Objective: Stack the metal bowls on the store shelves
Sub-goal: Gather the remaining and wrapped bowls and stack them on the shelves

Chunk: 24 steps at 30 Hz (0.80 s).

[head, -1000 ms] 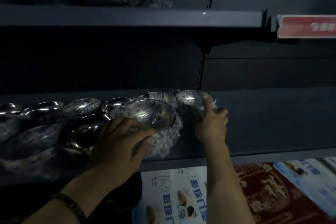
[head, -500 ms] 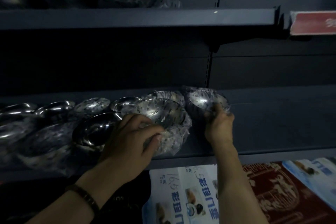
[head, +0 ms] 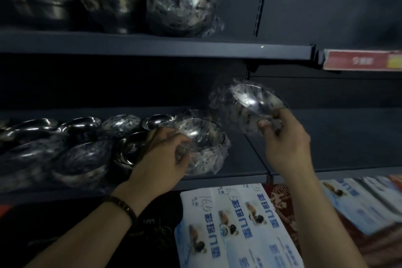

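Down in front lie blue and white packs (head: pixel 235 224). Just above them, the left hand (head: pixel 161 159) curls its fingers and thumb round the near side of a bowl in clear wrap (head: pixel 204 137), which sits at the front of the middle shelf (head: pixel 348 137). The right hand (head: pixel 285 143) is up in the air and pinches a second wrapped bowl (head: pixel 252 102) by its low edge; this bowl tips sideways, just above the hand. Behind, more bowls (head: pixel 78 124) sit in a row. Big bowls (head: pixel 180 6) sit on the top shelf (head: pixel 152 47)
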Tool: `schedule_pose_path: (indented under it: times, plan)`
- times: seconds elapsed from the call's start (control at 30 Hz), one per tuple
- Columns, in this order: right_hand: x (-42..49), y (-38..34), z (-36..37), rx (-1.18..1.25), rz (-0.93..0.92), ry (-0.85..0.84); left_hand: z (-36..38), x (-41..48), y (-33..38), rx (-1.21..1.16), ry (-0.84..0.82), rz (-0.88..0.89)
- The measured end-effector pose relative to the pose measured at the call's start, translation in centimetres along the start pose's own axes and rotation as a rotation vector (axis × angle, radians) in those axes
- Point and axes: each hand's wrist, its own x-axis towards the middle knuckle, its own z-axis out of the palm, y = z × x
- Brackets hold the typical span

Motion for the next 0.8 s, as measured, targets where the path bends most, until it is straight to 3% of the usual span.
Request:
schedule_pose_path:
  times: [0.2, 0.43, 0.57, 0.67, 0.8]
  plan:
    - [-2.9, -2.7, 2.8, 0.043, -0.082, -0.049, -1.2, 0.2, 1.3, -0.537, 0.054, -0.355]
    - [-4.3, -4.9, 6.6, 0.046, -0.118, -0.140, -2.2, 0.9, -0.1, -0.697, 0.143, -0.440]
    - [-4.7, -3.8, 8.7, -0.021, -0.048, -0.193, -2.9, 1.2, 0.1, -0.634, 0.143, -0.441]
    - [-4.4, -2.8, 9.6, -0.116, -0.042, -0.222, -3.4, 1.9, 0.8, -0.521, 0.013, -0.427]
    - [-3.9, -2.5, 9.5, -0.039, -0.020, -0.263, -3.7, 3.1, 1.5, -0.376, -0.097, -0.423]
